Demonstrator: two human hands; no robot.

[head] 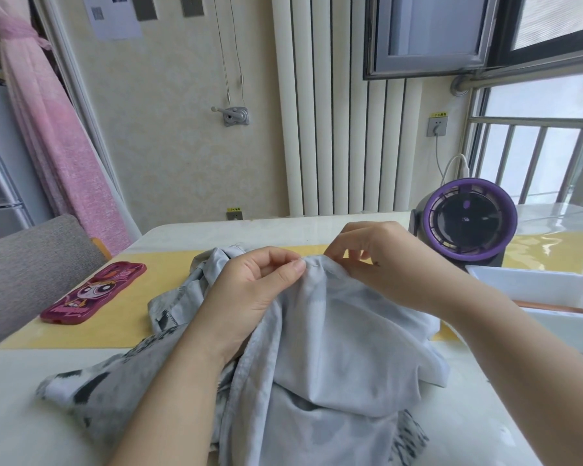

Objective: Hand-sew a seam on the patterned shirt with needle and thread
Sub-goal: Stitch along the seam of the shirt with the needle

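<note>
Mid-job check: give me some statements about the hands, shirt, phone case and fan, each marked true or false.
1. The left hand and the right hand both pinch the raised edge of the shirt. True.
2. The pink phone case lies right of the shirt. False: it lies to its left.
3. The purple fan stands on the table beyond the right hand. True.
4. The shirt sits inside the white tray. False: it lies on the table beside it.

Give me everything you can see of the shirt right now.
The shirt is light grey cloth with dark markings at its left and lower edges, crumpled on the table. Its middle is lifted into a peak; the left hand pinches a hemmed edge there, the right hand pinches it just beside. No needle or thread can be made out.
</note>
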